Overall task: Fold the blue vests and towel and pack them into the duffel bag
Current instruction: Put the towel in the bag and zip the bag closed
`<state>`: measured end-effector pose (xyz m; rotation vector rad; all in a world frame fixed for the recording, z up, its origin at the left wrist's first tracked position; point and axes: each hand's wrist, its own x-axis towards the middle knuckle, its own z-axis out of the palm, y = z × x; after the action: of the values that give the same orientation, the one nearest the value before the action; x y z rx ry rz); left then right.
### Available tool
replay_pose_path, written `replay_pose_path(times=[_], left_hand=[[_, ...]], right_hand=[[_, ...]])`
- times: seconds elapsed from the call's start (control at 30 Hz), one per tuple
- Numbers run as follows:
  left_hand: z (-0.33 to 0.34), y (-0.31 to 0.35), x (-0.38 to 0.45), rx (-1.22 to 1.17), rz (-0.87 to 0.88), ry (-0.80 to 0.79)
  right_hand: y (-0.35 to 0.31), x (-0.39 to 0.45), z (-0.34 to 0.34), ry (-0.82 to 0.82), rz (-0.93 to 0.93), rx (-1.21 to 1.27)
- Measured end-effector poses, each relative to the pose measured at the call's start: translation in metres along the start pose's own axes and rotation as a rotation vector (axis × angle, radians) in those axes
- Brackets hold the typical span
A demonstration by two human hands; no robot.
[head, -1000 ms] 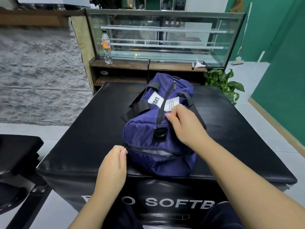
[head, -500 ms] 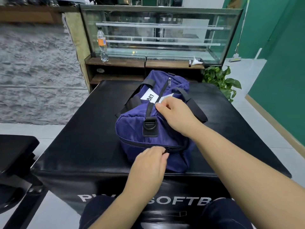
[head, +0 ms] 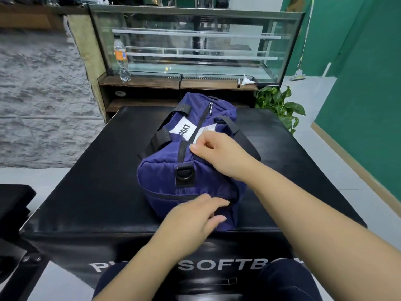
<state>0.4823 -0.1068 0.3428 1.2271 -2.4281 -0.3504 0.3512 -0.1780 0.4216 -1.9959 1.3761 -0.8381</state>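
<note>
The left hand (head: 193, 220) has slid right along the duffel bag (head: 186, 161) end zipper, pinching it; right hand (head: 219, 153) grips its top.

Glass display case (head: 195, 44) on wooden shelving behind the black padded counter (head: 91, 170) (plastic bottle (head: 121, 58) at its left end). Grey stone wall (head: 39, 101) left, green wall (head: 364, 83) right, potted plant (head: 280, 107), pale tiled floor (head: 321, 101).

Navy duffel bag (head: 169, 183) lies lengthwise on black padded box (head: 86, 192), near end toward viewer. Top zipper closed, end-pocket zipper closed. Black carry straps drooped to both sides; white label on top; black D-ring at near end.
</note>
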Motion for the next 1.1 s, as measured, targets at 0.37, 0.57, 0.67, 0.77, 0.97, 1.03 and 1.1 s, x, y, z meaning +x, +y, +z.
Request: replay_pose_path(times=[0.37,0.57,0.67,0.77,0.97,1.03,1.1], left_hand=[[-0.028,-0.115,-0.006,-0.375,-0.509,0.161],[-0.020,-0.099,-0.016,-0.561,-0.447,0.345],[-0.016,-0.082,-0.016,-0.630,-0.404,0.303],[-0.001,-0.066,-0.015,-0.595,-0.315,0.196],[0.044,-0.022,-0.001,-0.581,-0.216,0.110],[0.056,-0.013,0.006,-0.672,-0.203,0.103],[0.063,-0.005,0.013,-0.764,-0.203,0.116]], right_hand=[[0.038,-0.024,0.006,0.046,0.269,-0.182],[0.058,-0.010,-0.001,-0.032,0.479,0.025],[0.054,-0.001,0.001,-0.080,0.427,0.166],[0.050,0.008,-0.001,-0.124,0.388,0.120],[0.038,0.008,-0.022,-0.309,0.231,-0.088],[0.033,0.010,-0.022,-0.370,0.223,-0.172],[0.028,0.014,-0.023,-0.419,0.256,-0.268]])
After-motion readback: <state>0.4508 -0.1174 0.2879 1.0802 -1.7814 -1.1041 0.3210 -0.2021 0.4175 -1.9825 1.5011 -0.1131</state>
